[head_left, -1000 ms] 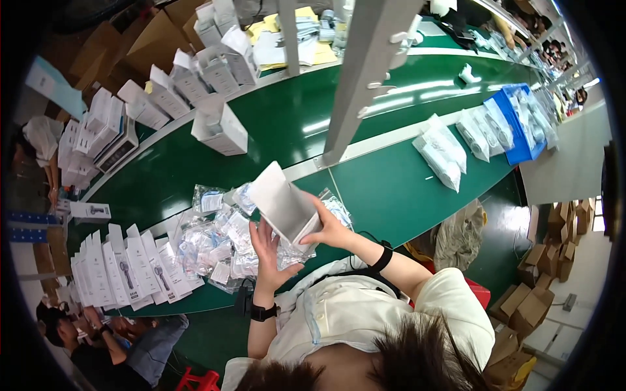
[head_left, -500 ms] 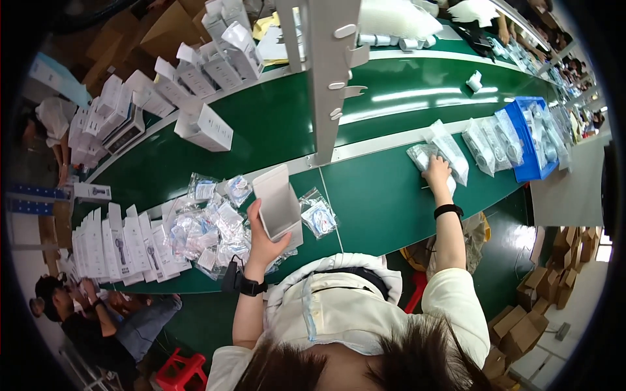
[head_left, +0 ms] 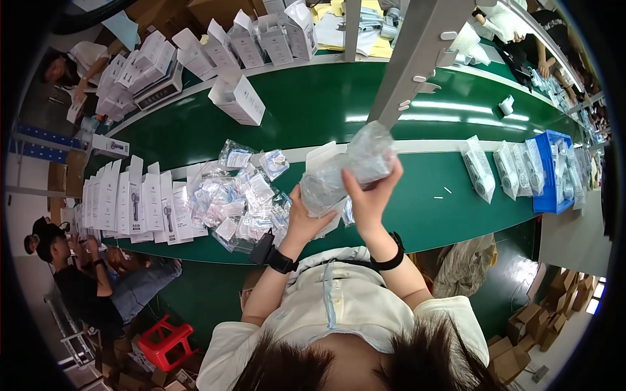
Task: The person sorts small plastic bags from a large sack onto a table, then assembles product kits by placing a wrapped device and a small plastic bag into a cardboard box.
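Observation:
In front of my body, my left hand [head_left: 305, 218] is closed around a white open carton [head_left: 321, 154], whose flap shows above and lower edge below. A clear plastic-wrapped package [head_left: 365, 156] covers most of the carton from view. My right hand [head_left: 373, 195] grips this package on its right side, thumb across the plastic. The package's lower end lies at the carton; whether it is inside the mouth I cannot tell. Just left of my left hand is a pile of small clear bags [head_left: 238, 202] with white and blue contents.
White cartons [head_left: 134, 202] stand in a row on the left of the green table. More open cartons [head_left: 241, 98] line the far side. Wrapped packages [head_left: 478, 171] and a blue bin [head_left: 554, 173] are on the right. A metal post [head_left: 417, 58] rises beyond my hands.
My right hand has brought a wrapped package from the right side over to the carton in my left hand. The view has shifted, and the carton is now mostly hidden behind the package.

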A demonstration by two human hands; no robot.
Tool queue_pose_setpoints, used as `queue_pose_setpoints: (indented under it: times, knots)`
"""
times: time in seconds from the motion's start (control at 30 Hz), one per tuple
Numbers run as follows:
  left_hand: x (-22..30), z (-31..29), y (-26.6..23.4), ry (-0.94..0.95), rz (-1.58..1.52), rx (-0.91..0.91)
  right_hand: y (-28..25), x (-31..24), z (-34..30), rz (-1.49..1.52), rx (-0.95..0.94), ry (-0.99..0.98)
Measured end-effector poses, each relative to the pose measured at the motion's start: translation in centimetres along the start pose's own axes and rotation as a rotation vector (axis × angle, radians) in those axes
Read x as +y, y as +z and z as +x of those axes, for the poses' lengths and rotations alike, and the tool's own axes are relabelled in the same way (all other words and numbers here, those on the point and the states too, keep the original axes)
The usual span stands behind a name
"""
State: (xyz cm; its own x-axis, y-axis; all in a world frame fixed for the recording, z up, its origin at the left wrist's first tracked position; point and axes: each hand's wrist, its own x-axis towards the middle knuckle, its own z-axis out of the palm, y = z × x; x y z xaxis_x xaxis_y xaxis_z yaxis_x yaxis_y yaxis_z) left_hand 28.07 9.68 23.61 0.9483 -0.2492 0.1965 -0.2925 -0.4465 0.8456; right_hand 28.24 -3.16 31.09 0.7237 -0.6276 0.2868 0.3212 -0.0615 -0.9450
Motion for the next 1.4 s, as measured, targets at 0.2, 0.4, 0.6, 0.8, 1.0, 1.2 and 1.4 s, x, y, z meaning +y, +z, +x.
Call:
queue_pose_setpoints:
  times: [0.2,0.4,0.6,0.8,1.0,1.2,1.4]
  knots:
    - [-1.1,0.3,-0.6,0.034,-0.102,0.131,-0.2,1.1,1.0,-0.173,-0.151,-0.011]
    - [0.2,2.5,-1.2,0.330,-0.153,0.076,0.6,1.4,1.6,-0.252,-0.140,-0.080]
    - [-0.1,6.4,-2.3,0.341,-0.259,0.187,-1.3,1.0,1.8,-0.728,-0.579,-0.597]
    - [-5.8,6.6,-2.0,0.171,-0.328,0.137,-7.0,10.3,-2.5,-0.940,-0.713,-0.178]
    - [-1.7,7.6,-5.6,0.139,-0.031,0.077,-9.6,13.0,-2.6,-0.922,-1.062,-0.176]
    - [-1.7,8.4,-5.9,0.153,0.170,0.054,-9.7,11.5,-1.5,-0.734,-0.892,0.088]
    - [-1.3,9.7,-7.0,0.020,0.076,0.035,-1.5,1.3,3.1,-0.492,-0.545,-0.462]
